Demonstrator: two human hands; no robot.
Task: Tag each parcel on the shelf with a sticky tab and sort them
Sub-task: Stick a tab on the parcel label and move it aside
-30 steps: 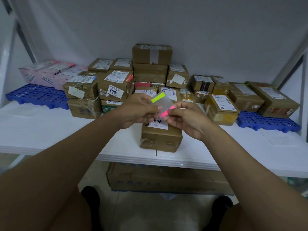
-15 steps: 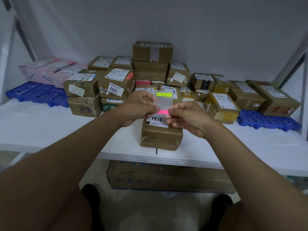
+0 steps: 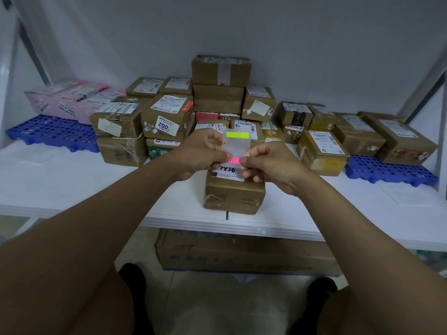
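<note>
Both hands hold a clear tab sheet (image 3: 236, 147) upright: left hand (image 3: 202, 153) grips its left edge, right hand (image 3: 271, 165) pinches the pink tab (image 3: 233, 161) at its bottom. Directly below the grip, a parcel (image 3: 234, 192) sits on the shelf (image 3: 72, 189).

Bare white shelf (image 3: 72, 182) either side of the front parcel (image 3: 234, 197); stacked parcels (image 3: 217, 97) crowding behind.
</note>
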